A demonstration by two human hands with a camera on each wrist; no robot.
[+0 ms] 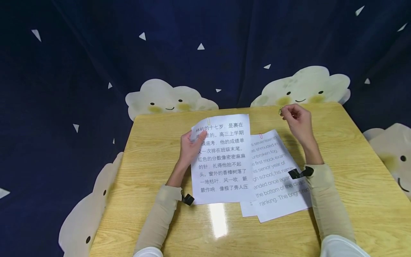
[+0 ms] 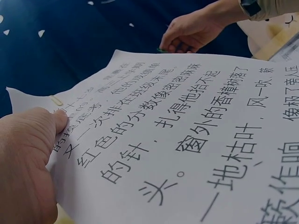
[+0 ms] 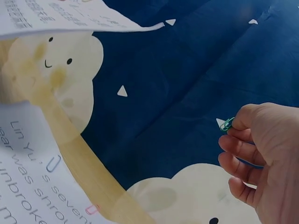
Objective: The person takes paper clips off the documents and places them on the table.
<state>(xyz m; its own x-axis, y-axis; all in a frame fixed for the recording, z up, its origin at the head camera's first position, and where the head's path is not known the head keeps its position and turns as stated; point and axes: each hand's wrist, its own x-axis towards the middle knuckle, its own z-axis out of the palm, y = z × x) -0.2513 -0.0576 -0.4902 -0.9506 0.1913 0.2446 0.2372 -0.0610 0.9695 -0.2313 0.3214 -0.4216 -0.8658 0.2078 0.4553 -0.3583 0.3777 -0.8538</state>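
Observation:
My left hand (image 1: 189, 148) holds a sheet of paper (image 1: 224, 196) printed with large Chinese characters by its left edge, thumb on top. A yellow paper clip (image 1: 208, 121) sits on the sheet's top edge, just beyond the thumb. Between thumb and fingertips, my right hand (image 1: 299, 123) pinches a green paper clip (image 3: 226, 124), raised to the right of the sheet. Partly behind the Chinese page lie papers with English text (image 1: 273, 171). Their top edge carries a pink paper clip (image 3: 92, 209) and a blue paper clip (image 3: 53, 163); the blue one is hidden in the head view.
All this is at a light wooden table (image 1: 363, 171). A dark blue curtain (image 1: 224, 64) with white triangles and smiling clouds hangs behind and beside it. Another paper edge (image 1: 248, 210) shows under the English page at lower left.

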